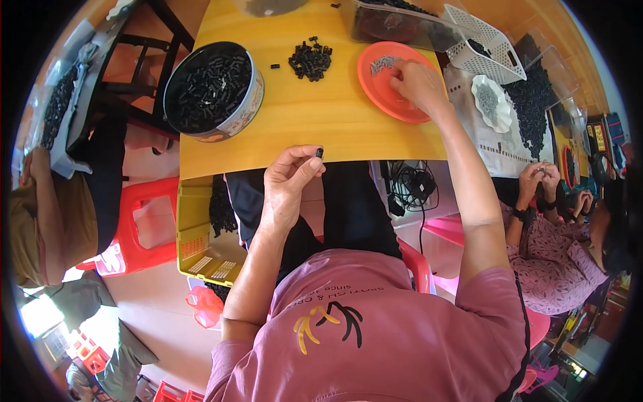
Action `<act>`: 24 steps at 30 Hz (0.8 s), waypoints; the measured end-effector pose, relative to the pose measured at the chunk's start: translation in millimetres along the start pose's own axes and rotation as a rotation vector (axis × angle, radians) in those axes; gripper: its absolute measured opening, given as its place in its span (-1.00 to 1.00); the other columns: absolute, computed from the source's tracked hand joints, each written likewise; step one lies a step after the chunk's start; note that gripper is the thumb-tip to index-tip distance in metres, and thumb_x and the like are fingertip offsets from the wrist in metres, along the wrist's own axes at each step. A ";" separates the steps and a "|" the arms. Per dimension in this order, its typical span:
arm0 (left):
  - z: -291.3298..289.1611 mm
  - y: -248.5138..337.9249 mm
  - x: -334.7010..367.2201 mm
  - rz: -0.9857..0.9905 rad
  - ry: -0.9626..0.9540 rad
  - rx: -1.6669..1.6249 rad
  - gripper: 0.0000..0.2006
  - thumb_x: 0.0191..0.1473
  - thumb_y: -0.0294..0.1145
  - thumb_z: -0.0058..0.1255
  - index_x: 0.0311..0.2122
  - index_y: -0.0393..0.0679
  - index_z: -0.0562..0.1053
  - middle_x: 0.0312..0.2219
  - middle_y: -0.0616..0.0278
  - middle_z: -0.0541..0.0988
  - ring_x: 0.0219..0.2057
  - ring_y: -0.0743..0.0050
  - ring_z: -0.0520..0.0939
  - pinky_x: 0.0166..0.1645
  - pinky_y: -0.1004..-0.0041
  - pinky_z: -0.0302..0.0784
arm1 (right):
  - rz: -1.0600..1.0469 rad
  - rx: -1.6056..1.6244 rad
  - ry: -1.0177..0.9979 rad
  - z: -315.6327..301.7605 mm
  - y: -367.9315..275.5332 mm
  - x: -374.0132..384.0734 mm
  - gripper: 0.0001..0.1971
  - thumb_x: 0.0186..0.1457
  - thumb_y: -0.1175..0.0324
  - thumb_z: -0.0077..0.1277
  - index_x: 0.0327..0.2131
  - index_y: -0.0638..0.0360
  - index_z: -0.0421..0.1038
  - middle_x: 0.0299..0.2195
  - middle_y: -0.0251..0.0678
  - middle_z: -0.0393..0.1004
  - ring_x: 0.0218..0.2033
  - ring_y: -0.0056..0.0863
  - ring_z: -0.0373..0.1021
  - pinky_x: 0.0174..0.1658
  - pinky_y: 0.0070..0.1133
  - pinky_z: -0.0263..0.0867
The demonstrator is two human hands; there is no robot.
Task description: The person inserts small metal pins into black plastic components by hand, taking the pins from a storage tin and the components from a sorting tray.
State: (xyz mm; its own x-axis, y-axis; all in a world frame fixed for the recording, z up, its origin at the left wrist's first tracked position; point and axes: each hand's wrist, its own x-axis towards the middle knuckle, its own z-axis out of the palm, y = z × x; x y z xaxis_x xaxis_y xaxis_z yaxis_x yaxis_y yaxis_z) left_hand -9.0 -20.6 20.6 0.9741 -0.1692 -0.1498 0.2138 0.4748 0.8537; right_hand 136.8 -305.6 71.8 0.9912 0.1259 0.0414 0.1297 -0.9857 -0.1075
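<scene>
My left hand [293, 175] is above the table's near edge, with thumb and fingers pinched on a small black plastic piece [319, 153]. On the right, my right hand [418, 84] reaches over a round red plate [379, 100]. Its thumb and fingers are bent together beside a small heap of grey metal pieces [383, 63]; whatever they pinch is too small to make out. A loose pile of black plastic pieces [311, 60] lies at the table's middle, with one single piece [274, 66] to its left. A round tub [251, 110] full of similar black pieces stands at the left.
The yellow table [321, 127] carries a clear bin [402, 30] at its far right. Beyond are a white perforated basket [492, 63], a scalloped dish [492, 104] and a co-worker's hands [541, 175]. A yellow crate [194, 244] sits below left; another person's arm [43, 201] shows far left.
</scene>
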 end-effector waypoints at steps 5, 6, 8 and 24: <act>7.5 5.4 1.9 0.034 -0.019 -0.066 -0.81 0.12 -0.53 0.08 -0.14 -0.28 0.47 -0.31 0.22 0.58 -0.32 0.53 0.57 -0.17 0.54 0.47 | -0.019 0.783 0.086 -6.3 -23.9 -28.7 -0.83 0.14 0.36 0.04 -0.27 0.25 0.49 -0.49 -0.46 0.50 -0.53 -0.70 0.40 -0.44 -0.69 0.27; 7.0 5.2 2.1 0.040 -0.033 -0.078 -0.81 0.12 -0.52 0.08 -0.14 -0.28 0.47 -0.31 0.21 0.59 -0.32 0.53 0.58 -0.17 0.54 0.48 | -0.065 0.975 0.094 -4.6 -38.2 -35.9 -0.85 0.17 0.40 0.03 -0.22 0.23 0.51 -0.44 -0.56 0.45 -0.45 -0.81 0.30 -0.40 -0.78 0.21; 8.8 7.2 1.7 0.023 -0.022 -0.081 -0.81 0.12 -0.52 0.09 -0.14 -0.28 0.48 -0.31 0.20 0.59 -0.33 0.53 0.58 -0.16 0.54 0.48 | -0.056 1.047 -0.020 -15.9 -66.9 -60.8 -0.82 0.17 0.44 0.02 -0.17 0.23 0.51 -0.42 -0.52 0.45 -0.46 -0.80 0.29 -0.38 -0.77 0.21; 9.9 13.5 -13.0 0.059 -0.043 -0.042 -0.81 0.12 -0.51 0.10 -0.15 -0.30 0.48 -0.36 0.27 0.57 -0.31 0.59 0.56 -0.13 0.57 0.49 | -0.117 1.607 -0.164 6.3 -132.4 -117.1 -0.85 0.18 0.47 0.05 -0.19 0.33 0.43 -0.29 -0.38 0.45 -0.27 -0.69 0.41 -0.17 -0.70 0.35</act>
State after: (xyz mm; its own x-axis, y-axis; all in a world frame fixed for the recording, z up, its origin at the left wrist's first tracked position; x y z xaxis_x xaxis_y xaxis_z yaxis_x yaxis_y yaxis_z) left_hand -19.5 -20.5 39.0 0.9813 -0.1765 -0.0772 0.1596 0.5207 0.8387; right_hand 3.7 -189.1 74.9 0.9529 0.3013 0.0338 -0.0106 0.1447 -0.9894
